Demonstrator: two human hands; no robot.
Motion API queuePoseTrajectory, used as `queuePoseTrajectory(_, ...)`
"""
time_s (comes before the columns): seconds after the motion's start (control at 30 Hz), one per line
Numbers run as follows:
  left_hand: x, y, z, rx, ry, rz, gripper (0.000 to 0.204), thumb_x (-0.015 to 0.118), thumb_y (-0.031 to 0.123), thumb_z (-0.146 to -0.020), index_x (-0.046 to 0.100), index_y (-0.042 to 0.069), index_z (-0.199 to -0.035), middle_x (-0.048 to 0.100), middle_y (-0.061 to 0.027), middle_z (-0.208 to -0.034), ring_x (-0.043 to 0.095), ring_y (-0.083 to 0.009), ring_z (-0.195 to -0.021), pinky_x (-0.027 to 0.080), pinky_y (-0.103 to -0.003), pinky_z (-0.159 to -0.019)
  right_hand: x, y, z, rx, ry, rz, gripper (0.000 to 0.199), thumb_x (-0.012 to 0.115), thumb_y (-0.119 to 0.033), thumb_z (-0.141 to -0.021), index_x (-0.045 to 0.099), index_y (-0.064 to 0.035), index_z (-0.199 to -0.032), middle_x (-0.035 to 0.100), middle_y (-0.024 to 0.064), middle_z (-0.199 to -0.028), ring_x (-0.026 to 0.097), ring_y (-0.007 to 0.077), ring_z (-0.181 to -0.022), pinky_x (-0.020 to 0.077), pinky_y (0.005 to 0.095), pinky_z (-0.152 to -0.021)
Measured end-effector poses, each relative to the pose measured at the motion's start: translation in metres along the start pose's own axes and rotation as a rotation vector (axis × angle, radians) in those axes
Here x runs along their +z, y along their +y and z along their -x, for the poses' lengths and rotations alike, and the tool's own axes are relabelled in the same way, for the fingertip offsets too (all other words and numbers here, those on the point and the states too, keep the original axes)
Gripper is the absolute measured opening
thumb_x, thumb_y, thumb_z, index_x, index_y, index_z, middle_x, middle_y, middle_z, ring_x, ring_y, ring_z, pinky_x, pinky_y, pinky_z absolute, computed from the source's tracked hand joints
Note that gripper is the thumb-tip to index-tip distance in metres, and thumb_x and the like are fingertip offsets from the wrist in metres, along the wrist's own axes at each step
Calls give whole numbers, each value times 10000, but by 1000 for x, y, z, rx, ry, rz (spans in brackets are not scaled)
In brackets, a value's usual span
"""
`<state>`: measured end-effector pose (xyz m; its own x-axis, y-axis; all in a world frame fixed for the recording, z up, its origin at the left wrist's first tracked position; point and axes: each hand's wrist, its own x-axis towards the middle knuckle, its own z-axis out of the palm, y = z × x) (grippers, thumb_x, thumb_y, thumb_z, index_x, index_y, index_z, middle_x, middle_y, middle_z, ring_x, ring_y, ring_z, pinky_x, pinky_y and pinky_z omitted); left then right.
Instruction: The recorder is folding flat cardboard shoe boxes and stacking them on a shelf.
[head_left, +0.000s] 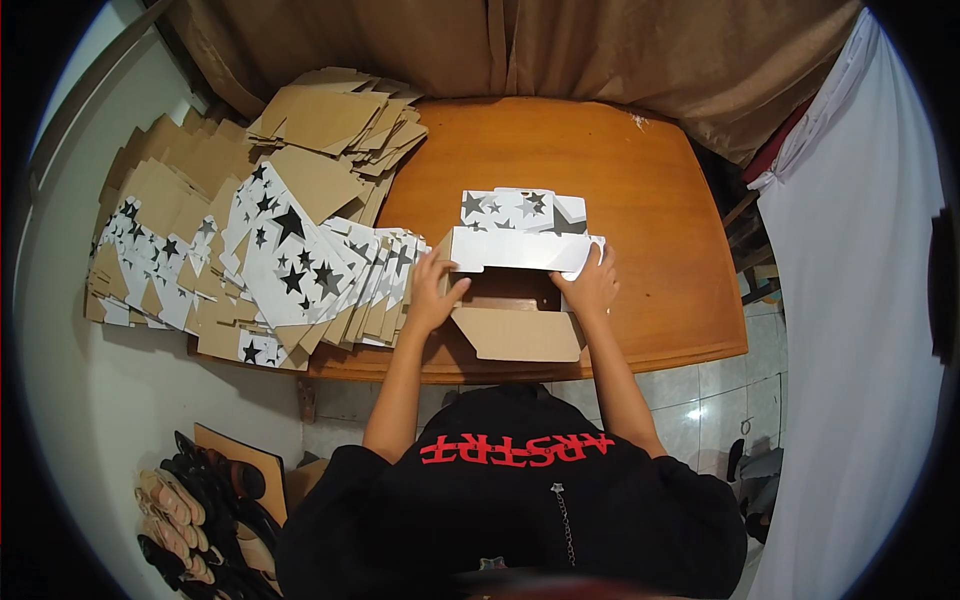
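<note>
A partly folded cardboard box [522, 251] stands on the table in front of me, brown inside and white with grey and black stars outside. Its near flap [520, 340] hangs toward my body, while a star-printed panel [508, 208] sticks out at the far side. My left hand [432, 295] grips the box's left side, thumb toward the opening. On the opposite side, my right hand [592, 285] holds the right wall and a white flap there, its thumb at the inner edge. The box's floor is in shadow.
Piles of flat cardboard blanks [290, 240], some star-printed, cover the left part of the wooden table [640, 200], close to my left hand. A brown curtain [600, 50] hangs behind the table and a white cloth [850, 330] at the right. Shoes [180, 515] lie at lower left.
</note>
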<state>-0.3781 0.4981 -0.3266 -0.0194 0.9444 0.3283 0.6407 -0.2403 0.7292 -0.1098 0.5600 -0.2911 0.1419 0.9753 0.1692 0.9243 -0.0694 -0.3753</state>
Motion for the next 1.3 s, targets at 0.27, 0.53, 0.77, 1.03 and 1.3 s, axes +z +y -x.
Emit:
queuePoseTrajectory(0.27, -28, -3, 8, -365, 302, -74, 560, 655, 251, -771, 433, -57, -1183, 532, -225, -1134, 515, -353, -1052, 393, -381, -915, 2, 3, 3, -13, 56, 13, 832, 661, -553, -654, 411, -33, -1253, 322, 165, -1342, 495, 374, -1052, 408, 495, -804)
queuePoseTrajectory(0.53, -11, 52, -6, 114, 88, 202, 493, 646, 245, -754, 527, 3, -1166, 573, -189, -1143, 557, -316, -1049, 419, -374, -912, -3, 0, 5, -15, 58, 5, 817, 671, -522, -666, 403, -31, -1262, 325, 168, -1340, 487, 372, -1070, 405, 497, -818)
queuePoseTrajectory(0.77, 15, 55, -4, 162, -63, -163, 485, 633, 337, -743, 592, 30, -1115, 599, -148, -1116, 515, -297, -1114, 347, -433, -981, 6, 4, 3, -33, 83, 16, 834, 646, -583, -652, 417, -32, -1235, 356, 187, -1323, 499, 383, -1040, 405, 509, -771)
queuePoseTrajectory(1.03, 22, 48, -5, 161, -103, -197, 443, 632, 296, -744, 597, 27, -1094, 606, -143, -1093, 505, -295, -1118, 344, -441, -981, -3, -2, 5, 20, 8, 43, 821, 632, -565, -687, 384, -55, -1280, 312, 173, -1363, 488, 378, -1054, 388, 508, -821)
queuePoseTrajectory(1.3, 2, 64, -6, 68, -381, -219, 689, 737, 393, -604, 550, 81, -1190, 451, -117, -1319, 313, -277, -1296, 179, -538, -1053, 2, 5, 1, 19, 37, 35, 869, 689, -544, -621, 393, -37, -1262, 306, 174, -1365, 500, 357, -1039, 420, 495, -762)
